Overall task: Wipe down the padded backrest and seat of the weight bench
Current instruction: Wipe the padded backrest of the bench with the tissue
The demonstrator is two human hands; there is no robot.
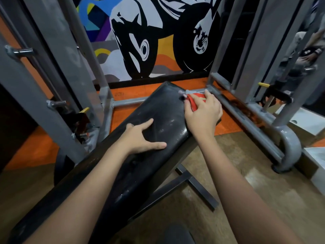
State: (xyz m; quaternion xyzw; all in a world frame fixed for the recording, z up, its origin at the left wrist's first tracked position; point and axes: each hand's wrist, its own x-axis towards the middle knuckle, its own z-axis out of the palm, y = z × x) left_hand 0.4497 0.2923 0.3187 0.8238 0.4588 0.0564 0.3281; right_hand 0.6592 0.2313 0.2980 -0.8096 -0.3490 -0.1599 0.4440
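Note:
The black padded backrest of the weight bench runs from the lower left up to the centre, with pale smears on its surface. My left hand lies flat on the pad with fingers spread. At the pad's far right edge my right hand grips a red cloth, pressing it on the pad. The seat end of the bench is hidden under my arms at the bottom.
Grey steel rack uprights stand left and right, joined by low rails on the orange floor. Black bench legs cross the brown floor below. A painted mural wall is behind.

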